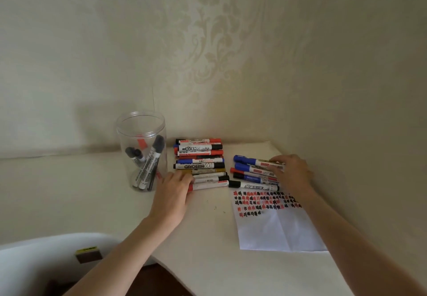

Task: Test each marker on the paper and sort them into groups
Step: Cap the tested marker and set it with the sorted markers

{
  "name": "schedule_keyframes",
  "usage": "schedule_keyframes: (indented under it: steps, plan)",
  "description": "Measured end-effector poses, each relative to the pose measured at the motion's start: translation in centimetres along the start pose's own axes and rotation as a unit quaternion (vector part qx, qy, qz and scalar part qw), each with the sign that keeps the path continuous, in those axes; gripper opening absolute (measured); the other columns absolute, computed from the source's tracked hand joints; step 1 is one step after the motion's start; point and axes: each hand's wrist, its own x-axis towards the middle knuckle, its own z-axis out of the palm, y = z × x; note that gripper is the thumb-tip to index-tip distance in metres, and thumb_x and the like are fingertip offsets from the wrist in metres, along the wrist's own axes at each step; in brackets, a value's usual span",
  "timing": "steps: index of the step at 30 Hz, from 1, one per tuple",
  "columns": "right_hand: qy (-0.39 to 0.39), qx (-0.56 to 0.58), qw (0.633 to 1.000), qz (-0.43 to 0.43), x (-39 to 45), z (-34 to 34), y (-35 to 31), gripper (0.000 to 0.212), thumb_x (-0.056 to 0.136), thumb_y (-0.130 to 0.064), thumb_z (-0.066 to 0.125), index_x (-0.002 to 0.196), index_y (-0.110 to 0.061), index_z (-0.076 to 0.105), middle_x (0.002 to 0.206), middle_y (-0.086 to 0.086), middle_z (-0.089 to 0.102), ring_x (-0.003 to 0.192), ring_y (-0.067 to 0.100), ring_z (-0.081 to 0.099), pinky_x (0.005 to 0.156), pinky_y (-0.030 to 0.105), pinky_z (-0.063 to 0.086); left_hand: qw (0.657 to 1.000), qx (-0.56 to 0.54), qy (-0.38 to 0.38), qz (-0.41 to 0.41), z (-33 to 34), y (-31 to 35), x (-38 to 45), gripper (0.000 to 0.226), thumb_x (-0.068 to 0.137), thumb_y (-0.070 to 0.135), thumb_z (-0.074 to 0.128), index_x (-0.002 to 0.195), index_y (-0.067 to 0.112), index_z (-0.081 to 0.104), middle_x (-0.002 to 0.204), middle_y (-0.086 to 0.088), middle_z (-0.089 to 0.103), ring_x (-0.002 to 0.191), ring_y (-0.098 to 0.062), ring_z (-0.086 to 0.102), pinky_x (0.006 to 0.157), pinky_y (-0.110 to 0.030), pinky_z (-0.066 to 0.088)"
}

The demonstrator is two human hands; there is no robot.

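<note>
Two groups of markers lie side by side on the cream table. The larger middle row [199, 163] holds several red, black and blue capped markers. A smaller right group [253, 173] lies just above the white paper [272, 228], which carries rows of red and black test marks. My left hand [174, 188] rests against the left ends of the nearest markers in the middle row, fingers curled at them. My right hand [290, 171] touches the right ends of the right group; how its fingers lie I cannot tell.
A clear plastic jar [143, 150] with several markers standing in it sits left of the middle row. Patterned walls meet in a corner behind the table. A white object [46, 263] with a small brown block lies at the lower left, past the table's curved edge.
</note>
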Motion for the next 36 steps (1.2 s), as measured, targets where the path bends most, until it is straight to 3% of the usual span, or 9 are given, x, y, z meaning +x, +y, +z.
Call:
schedule_keyframes:
  steps: [5, 10, 13, 15, 18, 21, 24, 32, 36]
  plan:
    - [-0.054, 0.009, 0.998, -0.024, 1.6, 1.8, -0.4, 0.021, 0.090, -0.044, 0.063, 0.108, -0.039, 0.070, 0.104, 0.003, 0.067, 0.095, 0.026, 0.060, 0.080, 0.046, 0.055, 1.000, 0.007, -0.027, -0.012, 0.5, 0.1, 0.3, 0.028, 0.070, 0.018, 0.087, 0.094, 0.014, 0.073, 0.097, -0.005, 0.068, 0.087, -0.027, 0.065, 0.076, -0.045, 0.056]
    - [-0.022, 0.039, 0.999, -0.031, -0.1, -0.5, -1.7, 0.024, 0.095, -0.040, 0.056, 0.116, -0.035, 0.068, 0.120, -0.006, 0.058, 0.111, 0.020, 0.053, 0.093, 0.041, 0.047, 0.999, -0.022, -0.046, -0.009, 0.5, 0.2, 0.0, 0.022, 0.084, 0.011, 0.075, 0.105, 0.009, 0.067, 0.108, -0.008, 0.061, 0.083, -0.018, 0.062, 0.072, -0.031, 0.056]
    - [-0.032, 0.165, 0.985, -0.039, -4.3, -2.9, -3.0, 0.020, 0.096, -0.038, 0.056, 0.110, -0.029, 0.068, 0.101, -0.010, 0.064, 0.085, 0.008, 0.060, 0.072, 0.020, 0.049, 0.995, -0.082, -0.046, -0.026, -0.4, 1.2, -0.4, 0.020, 0.091, 0.007, 0.064, 0.110, 0.008, 0.057, 0.102, -0.006, 0.058, 0.068, -0.010, 0.052, 0.059, -0.019, 0.043]
    - [-0.099, 0.278, 0.955, -0.011, -7.6, -3.4, -3.7, 0.020, 0.096, -0.040, 0.055, 0.099, -0.027, 0.070, 0.076, -0.010, 0.067, 0.062, 0.009, 0.057, 0.058, 0.020, 0.046, 0.986, -0.151, -0.063, -0.041, -1.1, 2.5, -0.4, 0.022, 0.097, 0.012, 0.056, 0.118, 0.011, 0.049, 0.102, 0.002, 0.058, 0.069, -0.007, 0.054, 0.057, -0.016, 0.042]
    - [-0.196, 0.444, 0.872, 0.061, -11.8, -2.9, -5.0, 0.025, 0.094, -0.040, 0.057, 0.104, -0.021, 0.068, 0.068, 0.000, 0.063, 0.059, 0.012, 0.053, 0.058, 0.025, 0.045, 0.963, -0.240, -0.120, -0.030, -1.7, 5.4, -0.4, 0.019, 0.101, 0.018, 0.048, 0.119, 0.015, 0.045, 0.091, 0.006, 0.055, 0.061, -0.006, 0.049, 0.054, -0.017, 0.043]
    - [-0.183, 0.496, 0.845, 0.081, -13.8, -1.8, -6.0, 0.029, 0.094, -0.039, 0.058, 0.102, -0.012, 0.065, 0.062, -0.001, 0.056, 0.056, 0.011, 0.048, 0.055, 0.026, 0.041, 0.950, -0.270, -0.154, 0.031, -1.5, 8.3, -1.1, 0.020, 0.103, 0.023, 0.044, 0.122, 0.017, 0.046, 0.092, 0.008, 0.053, 0.071, -0.004, 0.052, 0.065, -0.015, 0.045]
    - [-0.149, 0.496, 0.853, 0.070, -14.3, -1.7, -6.4, 0.035, 0.096, -0.033, 0.057, 0.086, 0.000, 0.064, 0.057, 0.001, 0.050, 0.053, 0.013, 0.042, 0.051, 0.024, 0.036, 0.946, -0.272, -0.163, 0.067, -0.8, 9.3, -1.8, 0.023, 0.105, 0.028, 0.040, 0.123, 0.019, 0.050, 0.104, 0.007, 0.056, 0.090, -0.005, 0.055, 0.079, -0.020, 0.047]
    - [-0.165, 0.522, 0.837, 0.018, -15.1, -2.4, -5.7, 0.040, 0.098, -0.027, 0.053, 0.076, 0.006, 0.053, 0.061, 0.008, 0.040, 0.058, 0.018, 0.032, 0.054, 0.027, 0.030, 0.925, -0.313, -0.209, 0.053, -1.1, 9.9, -2.0, 0.026, 0.104, 0.039, 0.036, 0.118, 0.026, 0.053, 0.103, 0.003, 0.068, 0.089, -0.014, 0.065, 0.081, -0.040, 0.053]
    - [-0.166, 0.532, 0.831, -0.011, -14.9, -2.7, -5.0, 0.035, 0.098, -0.026, 0.053, 0.077, 0.002, 0.054, 0.060, 0.006, 0.042, 0.057, 0.017, 0.033, 0.054, 0.028, 0.030, 0.918, -0.336, -0.204, 0.054, -1.5, 10.5, -2.1, 0.021, 0.104, 0.035, 0.038, 0.113, 0.025, 0.054, 0.088, 0.003, 0.066, 0.076, -0.016, 0.061, 0.072, -0.041, 0.049]
